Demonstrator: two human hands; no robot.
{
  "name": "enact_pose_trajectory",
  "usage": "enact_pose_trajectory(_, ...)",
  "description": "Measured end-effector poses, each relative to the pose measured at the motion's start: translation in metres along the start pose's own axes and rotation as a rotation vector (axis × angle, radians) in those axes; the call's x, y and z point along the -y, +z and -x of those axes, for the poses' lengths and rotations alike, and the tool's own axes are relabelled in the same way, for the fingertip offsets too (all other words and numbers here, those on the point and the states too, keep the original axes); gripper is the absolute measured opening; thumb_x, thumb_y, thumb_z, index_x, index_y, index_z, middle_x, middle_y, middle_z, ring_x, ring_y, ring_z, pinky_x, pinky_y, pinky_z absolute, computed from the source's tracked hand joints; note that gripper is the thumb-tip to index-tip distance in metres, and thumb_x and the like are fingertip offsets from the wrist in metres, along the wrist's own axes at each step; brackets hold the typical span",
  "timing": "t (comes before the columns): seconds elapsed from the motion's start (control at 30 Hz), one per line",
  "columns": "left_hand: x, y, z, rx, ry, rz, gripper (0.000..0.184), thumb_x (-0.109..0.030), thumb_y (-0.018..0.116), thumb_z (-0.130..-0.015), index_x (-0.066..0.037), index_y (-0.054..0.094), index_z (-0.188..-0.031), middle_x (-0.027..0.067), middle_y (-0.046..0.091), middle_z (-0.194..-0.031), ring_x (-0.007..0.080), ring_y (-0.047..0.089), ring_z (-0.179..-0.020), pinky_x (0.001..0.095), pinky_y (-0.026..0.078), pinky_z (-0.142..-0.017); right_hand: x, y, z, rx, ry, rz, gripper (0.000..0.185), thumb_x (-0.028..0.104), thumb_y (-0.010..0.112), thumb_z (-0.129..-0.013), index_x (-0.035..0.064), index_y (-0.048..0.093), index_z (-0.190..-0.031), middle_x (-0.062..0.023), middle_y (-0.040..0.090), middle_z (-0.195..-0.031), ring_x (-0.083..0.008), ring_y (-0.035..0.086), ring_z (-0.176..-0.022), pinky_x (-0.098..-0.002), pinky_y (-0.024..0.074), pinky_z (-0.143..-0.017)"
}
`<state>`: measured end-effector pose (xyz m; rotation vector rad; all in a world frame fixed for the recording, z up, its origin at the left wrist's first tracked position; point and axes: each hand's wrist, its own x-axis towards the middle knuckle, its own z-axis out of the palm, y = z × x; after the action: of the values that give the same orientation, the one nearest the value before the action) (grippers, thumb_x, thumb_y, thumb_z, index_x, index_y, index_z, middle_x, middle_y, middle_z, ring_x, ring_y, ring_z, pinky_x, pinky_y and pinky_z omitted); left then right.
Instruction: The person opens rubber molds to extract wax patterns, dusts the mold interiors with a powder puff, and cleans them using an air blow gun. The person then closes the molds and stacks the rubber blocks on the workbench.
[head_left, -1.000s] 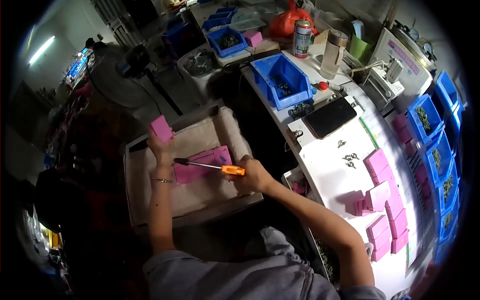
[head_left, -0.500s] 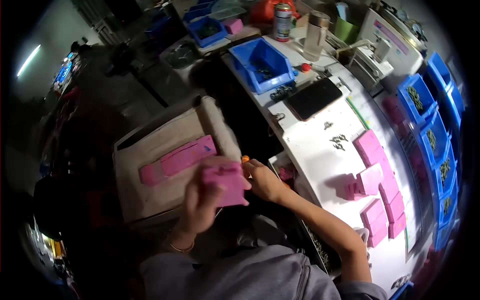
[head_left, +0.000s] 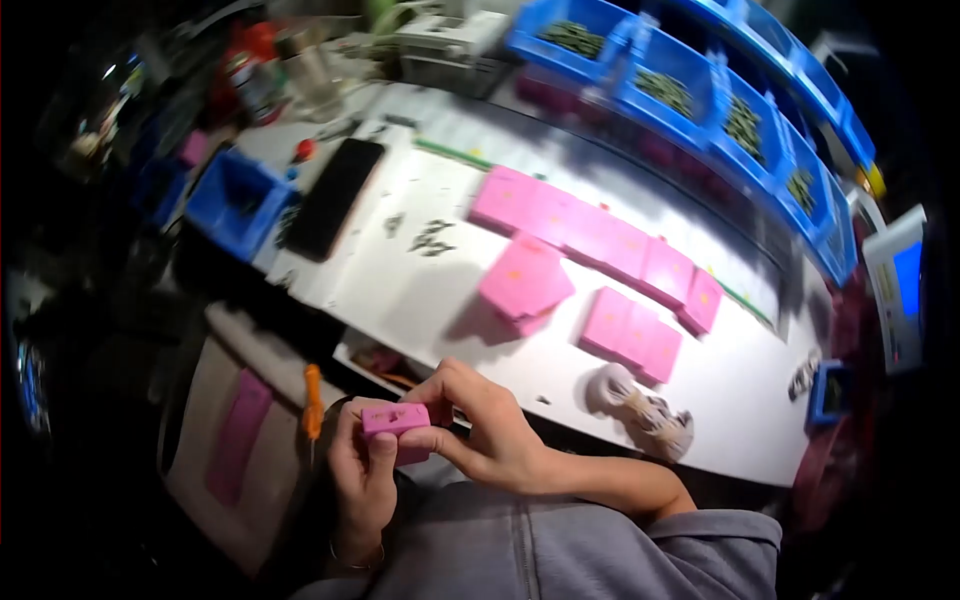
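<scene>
A small pink block (head_left: 395,419) with a dark notch in its upper face is held low in front of my body. My left hand (head_left: 362,485) is closed around its left side, thumb on the near face. My right hand (head_left: 490,432) pinches its right end between thumb and bent fingers. Left of my hands, an orange-handled tool with a thin metal shaft (head_left: 313,402) lies at the edge of a padded tray (head_left: 275,490). On that tray rests a long pink piece (head_left: 240,435).
Pink blocks (head_left: 625,245) stand in a row on the white table (head_left: 400,300), with a stacked pair (head_left: 525,280) nearer. A phone (head_left: 335,198), small dark metal parts (head_left: 432,238) and a bundled cord (head_left: 645,410) lie there. Blue bins (head_left: 665,85) line the back.
My view has swung right toward the table. Both hands have come together on the pink block, and my right hand is now away from the orange-handled tool.
</scene>
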<state>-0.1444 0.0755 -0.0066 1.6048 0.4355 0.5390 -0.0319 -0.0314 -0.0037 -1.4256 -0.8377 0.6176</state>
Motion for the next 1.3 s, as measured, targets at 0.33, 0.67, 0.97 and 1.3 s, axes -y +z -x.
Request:
enact_pose_trajectory(0.33,0.002,0.083,-0.031,-0.098,0.244,-0.324,0.047,-0.023,0.041,-0.096,0.008,0.034,-0.13,0.0173,0.05,-0.118,0.0239,0.052,-0.104,0.0362,0.04,-0.092,-0.006,-0.106,0.078,-0.414,0.081,0.343,0.049,0.014,0.076,-0.069,0.0051,0.055,-0.112,-0.0068,0.059,-0.092,-0.0169,0.056,-0.081,-0.0287,0.0455,-0.074)
enact_pose_trajectory(0.67,0.009,0.134,-0.091,0.007,0.34,-1.028,0.055,-0.018,0.059,-0.085,0.003,0.037,-0.132,0.0169,0.042,-0.108,0.0313,0.039,-0.104,0.0415,0.034,-0.091,-0.044,-0.17,0.127,-0.438,0.302,0.871,0.072,0.001,0.069,-0.064,0.0034,0.039,-0.129,-0.0154,0.04,-0.127,-0.0345,0.039,-0.117,-0.0384,0.0348,-0.1)
enact_pose_trajectory(0.97,-0.015,0.138,-0.074,-0.123,0.716,-0.984,0.046,-0.007,0.056,-0.082,0.006,0.045,-0.124,0.0196,0.042,-0.122,0.0347,0.035,-0.12,0.0469,0.03,-0.097,-0.03,-0.172,0.124,-0.513,0.307,0.678,0.077,0.0,0.068,-0.063,0.005,0.036,-0.132,-0.0199,0.038,-0.118,-0.0355,0.041,-0.111,-0.0383,0.0408,-0.091)
enact_pose_trajectory(1.3,-0.011,0.117,-0.086,-0.07,0.56,-0.751,0.045,-0.005,0.058,-0.079,0.005,0.046,-0.122,0.0204,0.045,-0.122,0.0337,0.041,-0.118,0.0412,0.034,-0.098,-0.039,-0.169,0.13,-0.545,0.293,0.68,0.071,0.002,0.069,-0.066,0.0018,0.037,-0.13,-0.019,0.039,-0.128,-0.036,0.037,-0.122,-0.0389,0.034,-0.101)
